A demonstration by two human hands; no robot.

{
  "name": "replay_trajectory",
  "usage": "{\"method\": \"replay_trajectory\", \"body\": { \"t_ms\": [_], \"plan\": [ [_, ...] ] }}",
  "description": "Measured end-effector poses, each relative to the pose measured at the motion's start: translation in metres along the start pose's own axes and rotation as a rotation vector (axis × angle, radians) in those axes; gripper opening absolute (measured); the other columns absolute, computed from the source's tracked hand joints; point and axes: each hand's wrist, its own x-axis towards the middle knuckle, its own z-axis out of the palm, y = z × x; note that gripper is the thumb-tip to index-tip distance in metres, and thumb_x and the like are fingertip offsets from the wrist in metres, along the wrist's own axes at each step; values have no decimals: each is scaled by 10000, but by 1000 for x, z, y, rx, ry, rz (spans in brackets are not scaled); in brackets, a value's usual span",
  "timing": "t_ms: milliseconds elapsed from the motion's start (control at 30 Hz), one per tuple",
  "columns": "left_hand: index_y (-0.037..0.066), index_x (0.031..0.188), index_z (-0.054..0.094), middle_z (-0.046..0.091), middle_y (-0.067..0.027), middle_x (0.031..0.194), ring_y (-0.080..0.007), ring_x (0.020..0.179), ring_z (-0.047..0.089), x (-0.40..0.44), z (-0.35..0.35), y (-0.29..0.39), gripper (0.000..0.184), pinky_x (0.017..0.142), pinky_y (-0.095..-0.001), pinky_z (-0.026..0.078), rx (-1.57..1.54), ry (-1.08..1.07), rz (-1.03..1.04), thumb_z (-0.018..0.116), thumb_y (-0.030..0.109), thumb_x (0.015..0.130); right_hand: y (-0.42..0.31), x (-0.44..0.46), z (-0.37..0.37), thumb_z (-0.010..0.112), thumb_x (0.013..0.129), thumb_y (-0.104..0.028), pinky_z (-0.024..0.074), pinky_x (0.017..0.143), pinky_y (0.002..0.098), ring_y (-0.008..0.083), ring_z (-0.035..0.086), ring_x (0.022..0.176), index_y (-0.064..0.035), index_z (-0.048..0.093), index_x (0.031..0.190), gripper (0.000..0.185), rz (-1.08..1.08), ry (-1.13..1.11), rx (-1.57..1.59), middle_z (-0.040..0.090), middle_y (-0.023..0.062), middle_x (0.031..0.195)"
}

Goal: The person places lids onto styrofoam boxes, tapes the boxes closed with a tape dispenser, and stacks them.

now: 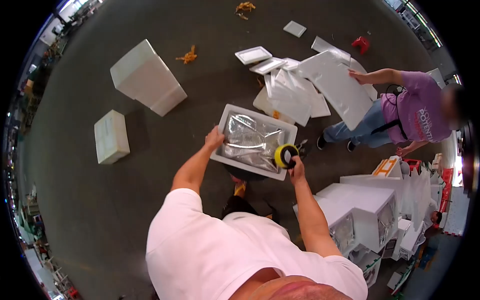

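A white box, lined with silver film, is placed mid-scene, with its left rim grasped by the left hand. A yellow roll is clasped in the right hand, by the box's right end. Thin panels are heaped beyond on the floor; farther right, a large sheet is held by another person. Stacked boxes are seen near right.

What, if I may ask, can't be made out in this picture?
All in the head view:
- Beneath the foil: hidden by the foil itself.
- The box: its underside faces away from the camera.
- The right hand: some fingers hidden by the tape roll.
- Purple shirt: smaller lettering, too blurred.
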Motion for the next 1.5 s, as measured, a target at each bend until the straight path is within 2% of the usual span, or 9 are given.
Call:
{"method": "replay_trajectory", "body": {
  "t_ms": [167, 300, 367, 533, 667, 900, 1067, 1167, 1500],
  "plan": [
    [63, 1371, 449, 618, -225, 1216, -369, 1158, 581, -1, 11, -30, 629, 998, -426, 435, -174, 57, 143, 588, 339, 823, 7, -36, -17, 559, 854, -297, 501, 876, 469, 275, 597, 1044, -77, 586, 1114, 342, -80, -29, 316, 628, 76, 1083],
    [-13, 1292, 530, 616, -223, 1227, -347, 1148, 593, -53, 1, -35, 530, 987, -390, 445, -524, 431, -33, 558, 351, 908, 63, -73, -110, 590, 852, -332, 522, 628, 326, 180, 652, 776, -161, 606, 951, 199, -74, 160, 144, 700, 22, 919],
    [2, 1189, 607, 660, -170, 1114, -290, 971, 656, -67, 14, -74, 427, 866, -348, 505, -564, 690, -7, 535, 336, 933, 84, -122, -129, 683, 780, -275, 556, 741, 367, 214, 650, 862, -68, 642, 1069, 358, -46, 378, 154, 663, 78, 991],
    [66, 1159, 592, 609, -20, 929, -116, 704, 590, -175, -21, -56, 382, 602, -256, 477, -936, 448, -292, 504, 384, 966, 179, -192, -210, 708, 772, -286, 511, 870, 393, 259, 616, 1029, 12, 577, 1248, 577, -54, 537, 332, 602, 124, 1210],
    [83, 1075, 592, 605, -25, 876, -121, 664, 579, -223, -57, -29, 351, 530, -268, 445, -929, 340, -260, 524, 406, 955, 237, -212, -242, 696, 811, -286, 529, 860, 421, 282, 623, 1044, 7, 568, 1262, 553, -27, 545, 464, 608, 128, 1209],
    [130, 808, 554, 463, 34, 641, -79, 568, 446, -163, -85, -13, 361, 492, -253, 350, -944, 190, -119, 577, 467, 932, 181, -223, -185, 695, 877, -237, 486, 935, 385, 239, 580, 1118, -13, 534, 1303, 508, -200, 443, 541, 591, 91, 1248],
    [22, 990, 602, 578, -15, 792, -141, 748, 575, -101, -64, 0, 531, 667, -272, 461, -597, 86, 44, 608, 543, 890, 130, -219, -134, 652, 917, -275, 502, 868, 354, 182, 603, 1030, -46, 607, 1197, 365, -432, 397, 459, 634, 42, 1118],
    [-14, 1308, 539, 585, -217, 1279, -317, 1199, 562, -73, -48, -10, 863, 1017, -396, 421, -279, 82, 99, 672, 648, 770, 99, -207, -73, 698, 872, -284, 496, 834, 309, 171, 621, 990, -42, 615, 1184, 403, -449, 418, 459, 646, 67, 1118],
    [20, 1308, 530, 615, -209, 1221, -350, 1151, 582, -38, -25, -29, 772, 983, -413, 445, -240, -39, 126, 700, 562, 786, 40, -132, 63, 739, 844, -240, 411, 970, 295, 156, 556, 1082, 25, 530, 1261, 536, -633, 382, 21, 613, 55, 1158]
  ]
}}
